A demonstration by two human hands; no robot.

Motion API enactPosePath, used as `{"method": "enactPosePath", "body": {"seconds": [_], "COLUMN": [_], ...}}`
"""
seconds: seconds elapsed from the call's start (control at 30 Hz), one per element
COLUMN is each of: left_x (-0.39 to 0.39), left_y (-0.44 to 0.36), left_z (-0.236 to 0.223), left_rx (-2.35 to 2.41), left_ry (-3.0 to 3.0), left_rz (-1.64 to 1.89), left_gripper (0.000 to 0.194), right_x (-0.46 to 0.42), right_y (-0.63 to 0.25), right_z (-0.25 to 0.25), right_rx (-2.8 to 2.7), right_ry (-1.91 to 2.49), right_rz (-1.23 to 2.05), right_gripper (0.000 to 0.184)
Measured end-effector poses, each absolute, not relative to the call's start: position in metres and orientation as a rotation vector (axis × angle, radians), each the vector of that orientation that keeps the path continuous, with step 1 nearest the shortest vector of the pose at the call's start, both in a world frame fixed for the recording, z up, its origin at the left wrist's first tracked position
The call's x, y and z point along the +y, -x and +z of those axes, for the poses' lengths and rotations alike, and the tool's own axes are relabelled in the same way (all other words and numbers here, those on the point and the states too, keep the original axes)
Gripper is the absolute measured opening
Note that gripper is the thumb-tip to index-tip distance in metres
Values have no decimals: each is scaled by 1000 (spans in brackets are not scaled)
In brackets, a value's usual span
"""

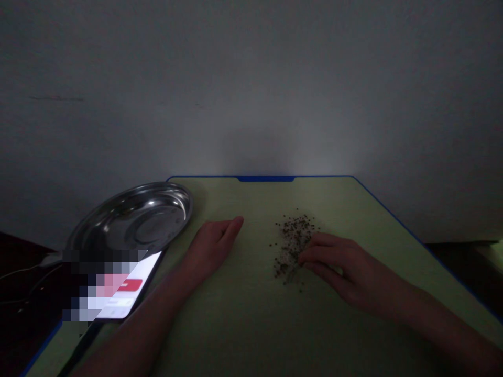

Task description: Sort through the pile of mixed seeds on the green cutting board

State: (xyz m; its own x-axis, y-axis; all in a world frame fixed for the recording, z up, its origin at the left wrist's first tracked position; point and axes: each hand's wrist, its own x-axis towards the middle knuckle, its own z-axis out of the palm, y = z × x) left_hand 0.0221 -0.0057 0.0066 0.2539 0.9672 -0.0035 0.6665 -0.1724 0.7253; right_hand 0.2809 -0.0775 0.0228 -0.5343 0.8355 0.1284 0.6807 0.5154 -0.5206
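A small heap of dark seeds or grains lies scattered on the pale green table. My right hand rests at the heap's right edge, its fingers together and pointing left, the fingertips touching the grains. My left hand lies flat on the table left of the heap, fingers stretched out and together, holding nothing. The scene is dim, so I cannot make out whether the right fingertips pinch any grain.
A round steel plate sits at the table's far left corner, partly over the edge. A phone with a lit screen lies in front of it. The table has a blue rim and stands against a grey wall.
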Motion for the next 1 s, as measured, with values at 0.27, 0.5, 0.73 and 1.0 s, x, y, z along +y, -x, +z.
{"method": "enactPosePath", "body": {"seconds": [0.27, 0.5, 0.73, 1.0], "left_x": [-5, -4, -3, -3], "left_y": [-24, -23, -24, -25], "left_z": [8, 6, 5, 5], "left_rx": [1490, 1481, 1506, 1504], "left_ry": [-1916, -1930, -1946, -1937], "left_rz": [613, 624, 609, 625], "left_gripper": [49, 48, 48, 49], "right_x": [-74, -79, -77, -79], "right_y": [-283, -280, -280, -277], "right_z": [19, 20, 20, 22], "right_rx": [-2371, -2387, -2375, -2309], "right_ry": [1276, 1226, 1290, 1322], "right_rz": [518, 603, 602, 725], "right_gripper": [25, 22, 22, 16]}}
